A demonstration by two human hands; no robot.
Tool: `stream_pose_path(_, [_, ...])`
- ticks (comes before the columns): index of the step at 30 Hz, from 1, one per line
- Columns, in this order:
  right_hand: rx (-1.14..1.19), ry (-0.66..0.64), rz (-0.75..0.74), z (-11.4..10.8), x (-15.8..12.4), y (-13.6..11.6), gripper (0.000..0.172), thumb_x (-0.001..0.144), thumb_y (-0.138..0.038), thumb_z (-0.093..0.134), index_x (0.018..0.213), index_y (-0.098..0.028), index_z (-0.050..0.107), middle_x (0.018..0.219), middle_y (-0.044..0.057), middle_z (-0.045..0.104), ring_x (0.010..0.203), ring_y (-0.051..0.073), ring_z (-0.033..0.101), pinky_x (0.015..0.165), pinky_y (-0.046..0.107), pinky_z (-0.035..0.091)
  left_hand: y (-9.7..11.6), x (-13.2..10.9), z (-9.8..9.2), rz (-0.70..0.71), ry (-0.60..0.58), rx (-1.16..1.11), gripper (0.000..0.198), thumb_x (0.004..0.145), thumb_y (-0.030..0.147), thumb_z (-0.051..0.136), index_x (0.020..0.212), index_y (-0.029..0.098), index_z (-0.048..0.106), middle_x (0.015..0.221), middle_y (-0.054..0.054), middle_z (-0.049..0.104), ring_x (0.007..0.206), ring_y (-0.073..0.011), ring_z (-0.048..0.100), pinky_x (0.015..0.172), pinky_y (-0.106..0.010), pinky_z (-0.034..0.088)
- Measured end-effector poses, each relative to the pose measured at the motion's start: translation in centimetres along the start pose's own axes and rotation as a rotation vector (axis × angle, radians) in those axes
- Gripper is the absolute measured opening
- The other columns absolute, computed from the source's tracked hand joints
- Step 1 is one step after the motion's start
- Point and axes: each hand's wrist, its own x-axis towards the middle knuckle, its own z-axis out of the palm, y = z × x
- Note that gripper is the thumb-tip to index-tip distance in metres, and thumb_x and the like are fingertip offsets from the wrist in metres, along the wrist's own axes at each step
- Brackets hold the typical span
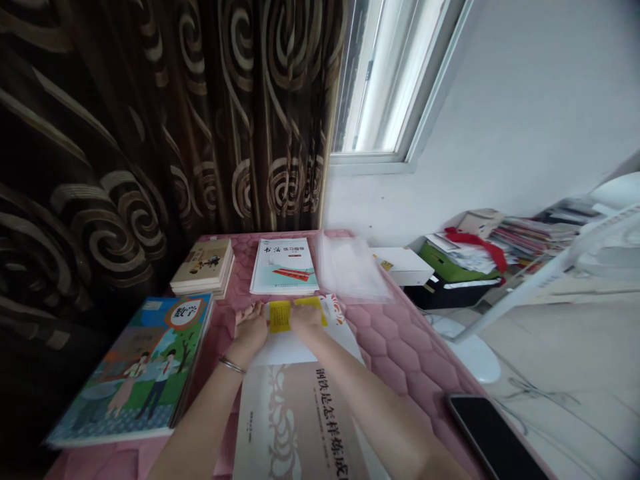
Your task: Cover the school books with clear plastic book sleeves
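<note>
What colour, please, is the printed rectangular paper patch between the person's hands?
The printed paper patch is yellow, best seen in the head view.

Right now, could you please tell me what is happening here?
A person reaches over a book cover lying on a pink quilted surface. The right hand is over its yellow part, the left hand at its left edge. Beyond lie a white book and translucent sheets; a textbook is to the left and a phone to the right.
</note>
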Motion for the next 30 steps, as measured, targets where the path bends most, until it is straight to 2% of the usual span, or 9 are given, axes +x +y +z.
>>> stream_pose_path(4, [-0.072, 0.018, 0.129, -0.8, -0.8, 4.7, 0.053, 0.09, -0.007, 0.038, 0.143, -0.01, 0.044, 0.117, 0.024, 0.067, 0.107, 0.03, 0.066, 0.082, 0.043, 0.053, 0.1, 0.3, 0.2, -0.004, -0.014, 0.007, 0.051, 0.092, 0.018, 0.035, 0.143, 0.022, 0.044, 0.152, -0.011, 0.04, 0.137, -0.0279, 0.039, 0.113, -0.056, 0.023])
stream_pose_path(7, [-0.1, 0.033, 0.181, -1.5, -1.5, 7.8, 0.05, 0.092, -0.007, 0.033, 0.139, -0.013, 0.048, 0.118, 0.023, 0.066, 0.108, 0.029, 0.066, 0.082, 0.044, 0.052, 0.0, 0.4, 0.3, -0.005, -0.017, 0.012, 0.051, 0.092, 0.017, 0.034, 0.142, 0.02, 0.044, 0.152, -0.012, 0.041, 0.137, -0.0284, 0.04, 0.113, -0.056, 0.021])
stream_pose_path(12, [-0.101, 0.036, 0.174, -1.9, -2.0, 10.0, 0.049, 0.095, -0.015, 0.031, 0.139, -0.025, 0.05, 0.123, 0.016, 0.066, 0.107, 0.028, 0.066, 0.083, 0.044, 0.051, 0.7, 0.7, -0.2, -0.018, 0.001, 0.018, 0.054, 0.087, 0.006, 0.033, 0.138, 0.015, 0.05, 0.146, -0.018, 0.047, 0.134, -0.0314, 0.044, 0.112, -0.061, 0.021])
stream_pose_path(15, [-0.09, 0.041, 0.167, -1.7, -1.8, 9.9, 0.051, 0.093, -0.014, 0.032, 0.14, -0.025, 0.05, 0.126, 0.017, 0.065, 0.109, 0.03, 0.065, 0.083, 0.046, 0.05, 3.7, 0.7, -0.7, 0.001, -0.007, 0.009, 0.056, 0.083, 0.0, 0.03, 0.132, 0.01, 0.056, 0.138, -0.023, 0.054, 0.128, -0.0341, 0.049, 0.111, -0.064, 0.02])
stream_pose_path(17, [-0.076, 0.043, 0.16, -1.8, -1.7, 9.9, 0.05, 0.094, -0.015, 0.03, 0.139, -0.024, 0.05, 0.125, 0.018, 0.065, 0.109, 0.03, 0.065, 0.084, 0.047, 0.05, 7.2, 0.5, -0.8, 0.083, -0.035, -0.017, 0.054, 0.083, 0.001, 0.031, 0.127, 0.012, 0.061, 0.137, -0.019, 0.056, 0.127, -0.0312, 0.051, 0.114, -0.061, 0.016])
stream_pose_path(20, [-0.047, 0.03, 0.139, -2.0, -1.6, 10.6, 0.048, 0.096, -0.019, 0.032, 0.139, -0.027, 0.052, 0.124, 0.015, 0.066, 0.109, 0.03, 0.065, 0.085, 0.044, 0.051, 13.1, 0.1, -0.3, 0.236, -0.088, -0.078, 0.044, 0.089, 0.014, 0.04, 0.127, 0.023, 0.062, 0.138, -0.009, 0.057, 0.127, -0.0267, 0.051, 0.117, -0.052, 0.018])
stream_pose_path(23, [-0.016, 0.022, 0.108, -2.2, -1.7, 12.1, 0.048, 0.094, -0.024, 0.041, 0.14, -0.032, 0.05, 0.128, 0.011, 0.065, 0.11, 0.028, 0.065, 0.086, 0.04, 0.051, 17.2, -0.4, 0.5, 0.234, -0.121, -0.1, 0.046, 0.091, 0.026, 0.046, 0.134, 0.012, 0.056, 0.146, -0.02, 0.046, 0.134, -0.0357, 0.043, 0.112, -0.051, 0.029])
stream_pose_path(26, [0.0, 0.048, 0.106, -2.0, -1.8, 13.4, 0.047, 0.095, -0.023, 0.038, 0.139, -0.029, 0.051, 0.127, 0.013, 0.065, 0.11, 0.029, 0.065, 0.086, 0.04, 0.051, 18.1, -0.8, 1.0, 0.211, -0.121, -0.122, 0.052, 0.093, 0.03, 0.044, 0.14, 0.007, 0.048, 0.15, -0.025, 0.036, 0.137, -0.0409, 0.037, 0.109, -0.055, 0.032])
stream_pose_path(30, [0.027, 0.06, 0.064, -2.1, -1.9, 14.7, 0.049, 0.096, -0.017, 0.036, 0.142, -0.026, 0.049, 0.131, 0.013, 0.062, 0.111, 0.027, 0.064, 0.09, 0.036, 0.049, 17.2, -1.3, 0.9, 0.228, -0.084, -0.146, 0.052, 0.095, 0.031, 0.04, 0.142, 0.008, 0.044, 0.15, -0.025, 0.036, 0.138, -0.0383, 0.036, 0.111, -0.054, 0.029])
